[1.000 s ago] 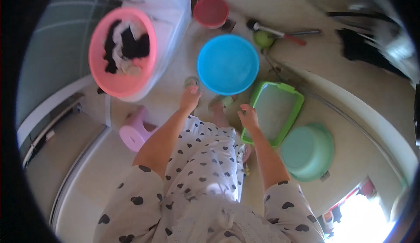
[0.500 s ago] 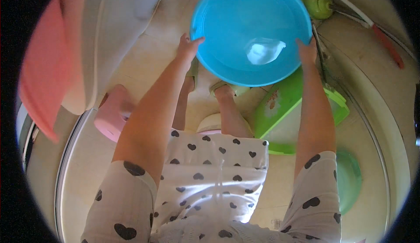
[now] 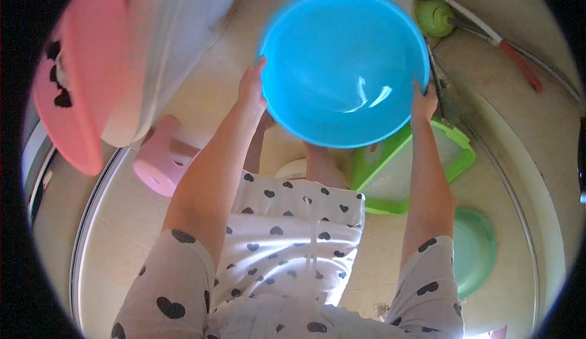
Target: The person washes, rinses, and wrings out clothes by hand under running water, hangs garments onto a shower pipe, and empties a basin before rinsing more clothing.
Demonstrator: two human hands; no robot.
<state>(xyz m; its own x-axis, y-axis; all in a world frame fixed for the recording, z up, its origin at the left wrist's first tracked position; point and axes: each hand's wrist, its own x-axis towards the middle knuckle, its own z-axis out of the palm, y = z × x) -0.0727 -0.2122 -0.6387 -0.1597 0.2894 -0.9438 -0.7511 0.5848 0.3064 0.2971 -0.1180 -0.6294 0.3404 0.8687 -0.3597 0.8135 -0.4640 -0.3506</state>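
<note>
Above the tiled floor, a blue basin (image 3: 345, 64) is being held by its rim, tilted, a little water inside. Left hand (image 3: 251, 88) is being pressed flat against the left rim, fingers extended; right hand (image 3: 423, 102) is being clamped on the right rim. Below it a green tray (image 3: 455, 156) is being partly hidden. Pink stool (image 3: 162, 165), pink basket (image 3: 76, 94), pale green basin (image 3: 476, 256) nearby.

Blue basin (image 3: 345, 64) hides the feet (pink basket (image 3: 73, 94) blurred).
</note>
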